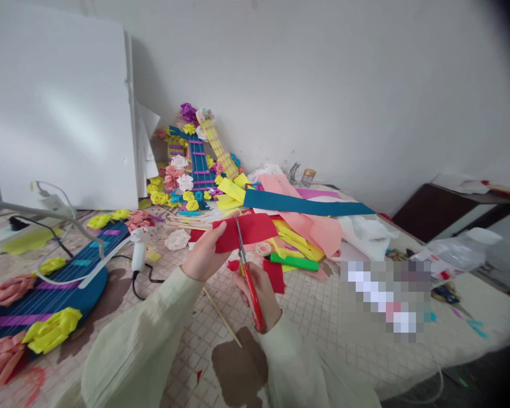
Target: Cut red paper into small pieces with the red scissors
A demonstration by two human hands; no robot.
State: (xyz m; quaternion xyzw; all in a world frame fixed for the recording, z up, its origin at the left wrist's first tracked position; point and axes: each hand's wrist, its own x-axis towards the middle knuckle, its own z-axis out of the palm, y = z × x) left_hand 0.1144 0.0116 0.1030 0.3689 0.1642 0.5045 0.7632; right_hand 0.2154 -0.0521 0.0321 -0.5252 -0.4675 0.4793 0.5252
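Note:
My left hand (204, 253) pinches the left end of a strip of red paper (259, 228), thumb on top. A pair of scissors (247, 277) with red handles is in my right hand (263, 289). The metal blades lie across the red strip, pointing away from me. Whether the blades are parted there is hard to make out. Below the strip, more red paper (275, 276) lies on the table beside my right hand. A thin wooden stick (223, 318) rests on the tabletop between my forearms.
At left lies a blue paper guitar (94, 279) with paper flowers, a white glue gun (139, 249) near it. Behind are decorated guitars (202, 161), a blue strip (306, 203), pink paper (323, 232) and a green roll (294, 262). A plastic bottle (459, 252) lies right.

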